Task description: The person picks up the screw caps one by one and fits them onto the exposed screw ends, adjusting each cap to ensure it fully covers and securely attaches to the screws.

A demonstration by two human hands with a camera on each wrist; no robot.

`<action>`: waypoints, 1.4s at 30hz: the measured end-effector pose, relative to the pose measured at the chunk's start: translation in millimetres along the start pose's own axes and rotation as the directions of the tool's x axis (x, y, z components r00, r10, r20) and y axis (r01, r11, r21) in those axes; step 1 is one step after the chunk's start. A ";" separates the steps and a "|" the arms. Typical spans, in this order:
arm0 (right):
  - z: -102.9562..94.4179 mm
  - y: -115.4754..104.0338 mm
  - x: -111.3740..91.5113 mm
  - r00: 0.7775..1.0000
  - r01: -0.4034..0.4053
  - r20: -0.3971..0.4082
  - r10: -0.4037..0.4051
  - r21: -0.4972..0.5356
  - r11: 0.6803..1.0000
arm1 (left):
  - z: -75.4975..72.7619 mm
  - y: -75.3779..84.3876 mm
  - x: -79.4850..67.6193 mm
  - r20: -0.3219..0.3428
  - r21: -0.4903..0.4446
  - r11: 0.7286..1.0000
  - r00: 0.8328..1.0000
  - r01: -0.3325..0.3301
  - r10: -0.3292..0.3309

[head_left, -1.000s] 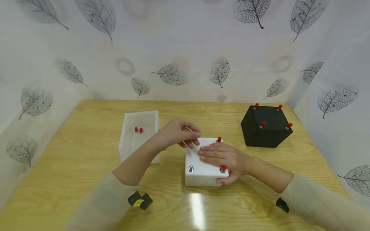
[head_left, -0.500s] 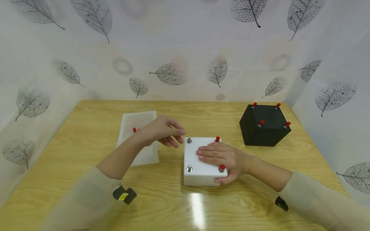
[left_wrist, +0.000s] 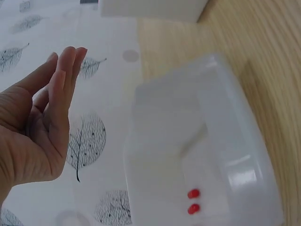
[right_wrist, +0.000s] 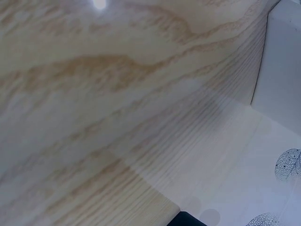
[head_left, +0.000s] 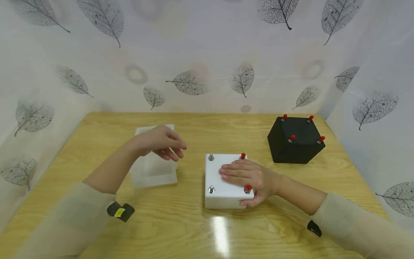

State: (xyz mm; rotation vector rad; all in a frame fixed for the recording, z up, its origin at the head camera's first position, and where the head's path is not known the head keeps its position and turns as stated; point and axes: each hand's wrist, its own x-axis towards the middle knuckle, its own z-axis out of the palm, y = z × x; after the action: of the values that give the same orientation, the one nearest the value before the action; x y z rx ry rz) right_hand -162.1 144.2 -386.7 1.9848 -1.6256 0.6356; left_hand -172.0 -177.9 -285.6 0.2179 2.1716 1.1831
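A white box [head_left: 216, 174] sits on the table, with a metal toggle switch near each top corner. The two right switches wear red caps [head_left: 248, 188]; the left switches [head_left: 211, 189] show bare metal. My right hand [head_left: 250, 176] holds the box, its fingers lying flat across the top and its thumb round the front corner. My left hand [head_left: 160, 142], fingers loosely bent and holding nothing, hovers over the whitish translucent tray [head_left: 155, 180]. In the left wrist view, two loose red caps [left_wrist: 193, 193] lie inside that tray; the left hand hides them from the head view.
At the back right stands a black box [head_left: 292, 140] with red-capped switches at its top corners. The wooden table [head_left: 181, 223] reaches back to a leaf-patterned curtain [head_left: 207, 54], which also hangs along both sides.
My left hand has moved left from the white box's back-left corner to over the tray, uncovering the bare switch there. My right hand stays on the box.
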 end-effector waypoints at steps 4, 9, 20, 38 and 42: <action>-1.5 1.3 1.1 1.000 -0.003 0.011 0.003 -0.008 1.000 | -13.8 -6.0 -4.9 0.005 0.028 0.999 0.999 0.034 -0.034; -1.1 -0.1 0.8 1.000 -0.005 0.012 0.005 -0.004 1.000 | -24.8 -14.2 -6.7 0.010 0.059 0.995 0.997 0.079 -0.079; -0.2 -1.0 0.2 1.000 0.003 0.006 -0.003 -0.012 1.000 | -43.3 -20.7 -2.9 -0.053 0.288 0.946 0.989 0.146 -0.137; 0.9 -0.9 0.0 1.000 0.007 0.003 -0.007 -0.022 1.000 | -39.8 -28.2 24.8 -0.182 0.498 0.842 0.974 0.206 -0.131; 0.2 -1.1 0.0 1.000 0.007 0.000 -0.007 -0.023 1.000 | -41.4 -34.2 32.5 -0.204 0.512 0.827 0.968 0.232 -0.145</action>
State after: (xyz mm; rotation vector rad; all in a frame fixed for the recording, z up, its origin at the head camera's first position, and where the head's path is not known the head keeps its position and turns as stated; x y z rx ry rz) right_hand -161.0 144.2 -387.0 1.9726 -1.6184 0.6118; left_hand -217.2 -212.4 -312.1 0.1391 2.5586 0.4718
